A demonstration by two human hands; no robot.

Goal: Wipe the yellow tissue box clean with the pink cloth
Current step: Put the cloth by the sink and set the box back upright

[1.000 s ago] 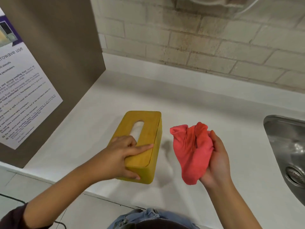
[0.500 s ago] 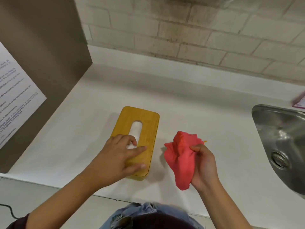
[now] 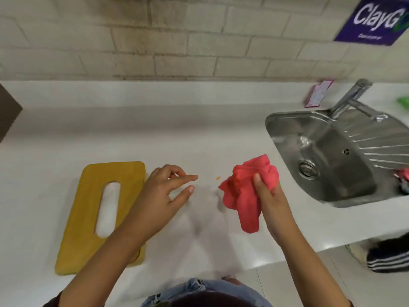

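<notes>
Head view: the yellow tissue box lay flat on the white counter, to the left. The left hand hung just beside it, fingers loosely spread, empty. The right hand clutched the bunched pink cloth, probably gathered for wiping.

head view, looking steeply down, close over counter

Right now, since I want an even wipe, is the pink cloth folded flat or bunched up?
Bunched up. The pink cloth hangs in crumpled folds, gripped by the right hand.
</notes>
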